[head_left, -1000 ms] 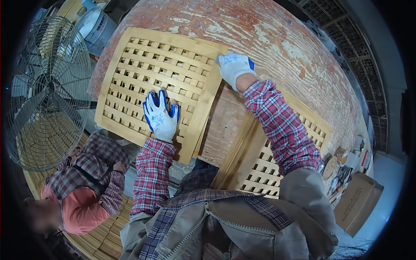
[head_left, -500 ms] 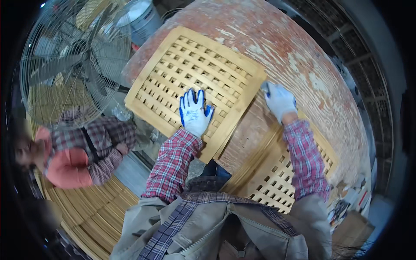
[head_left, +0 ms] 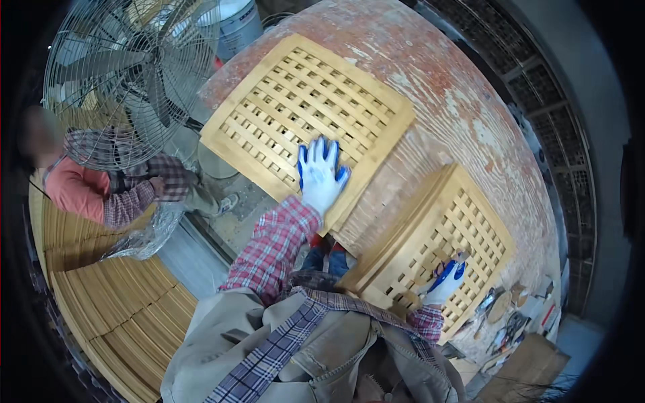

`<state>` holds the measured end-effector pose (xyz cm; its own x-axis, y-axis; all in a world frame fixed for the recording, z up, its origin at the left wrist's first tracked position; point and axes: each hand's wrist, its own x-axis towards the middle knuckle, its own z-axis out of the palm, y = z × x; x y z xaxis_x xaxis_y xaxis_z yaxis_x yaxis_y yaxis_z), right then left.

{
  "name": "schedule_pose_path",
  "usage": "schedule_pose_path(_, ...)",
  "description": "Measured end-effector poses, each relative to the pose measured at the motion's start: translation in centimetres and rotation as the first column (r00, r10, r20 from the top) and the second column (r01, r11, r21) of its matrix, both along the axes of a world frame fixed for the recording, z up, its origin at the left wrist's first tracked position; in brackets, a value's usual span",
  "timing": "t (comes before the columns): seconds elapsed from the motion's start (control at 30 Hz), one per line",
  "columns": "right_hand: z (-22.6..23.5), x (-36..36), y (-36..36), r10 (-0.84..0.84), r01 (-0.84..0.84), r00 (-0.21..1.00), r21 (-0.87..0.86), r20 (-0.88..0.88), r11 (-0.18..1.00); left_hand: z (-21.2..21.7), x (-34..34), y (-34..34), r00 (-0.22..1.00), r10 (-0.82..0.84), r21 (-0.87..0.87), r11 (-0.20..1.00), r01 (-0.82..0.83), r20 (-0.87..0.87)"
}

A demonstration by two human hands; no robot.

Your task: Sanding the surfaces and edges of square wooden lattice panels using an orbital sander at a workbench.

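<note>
A square wooden lattice panel (head_left: 269, 111) lies on the worn reddish bench, with another panel edge showing just beneath it. My left hand (head_left: 321, 176), in a white and blue work glove, rests flat on its near part with the fingers spread. To the right stands a stack of similar lattice panels (head_left: 470, 221). Over the top panel of that stack is my right hand (head_left: 443, 285), gloved alike, its fingers bent together. A small greyish piece (head_left: 461, 256) shows at its fingertips; its kind cannot be made out.
A large wire-caged fan (head_left: 131, 74) stands at the left, near a white bucket (head_left: 232, 30). A person (head_left: 101, 181) is beside it, behind rows of stacked wooden pieces (head_left: 127, 322). Assorted hand tools (head_left: 507, 329) lie at the bench's right end, by a cardboard box (head_left: 527, 369).
My right hand has moved from the left panel's right edge down onto the right-hand stack. My left hand stays on its panel. The view has shifted, and the person at left has changed posture.
</note>
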<state>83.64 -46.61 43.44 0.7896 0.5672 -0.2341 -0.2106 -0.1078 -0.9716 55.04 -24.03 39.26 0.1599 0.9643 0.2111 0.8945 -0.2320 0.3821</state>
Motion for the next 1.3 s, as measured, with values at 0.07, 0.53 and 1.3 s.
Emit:
schedule_pose_path(0.07,-0.7,-0.1,-1.3,-0.036,0.041,0.997,0.080,-0.064,0.996,0.3,1.4,-3.7,0.988,-0.148,-0.056,0.988,0.146,-0.032)
schedule_pose_path(0.53,2.3,5.3,-7.0,0.042,-0.009,0.982,0.177,-0.184,0.984,0.3,5.7,-9.5,0.962,-0.225,-0.019,0.974,0.225,-0.152)
schedule_pose_path(1.3,-4.0,18.7,-22.5,0.080,0.121,0.930,-0.504,0.359,0.855,2.2,13.9,-18.7,0.985,-0.149,-0.312,0.943,0.116,-0.084)
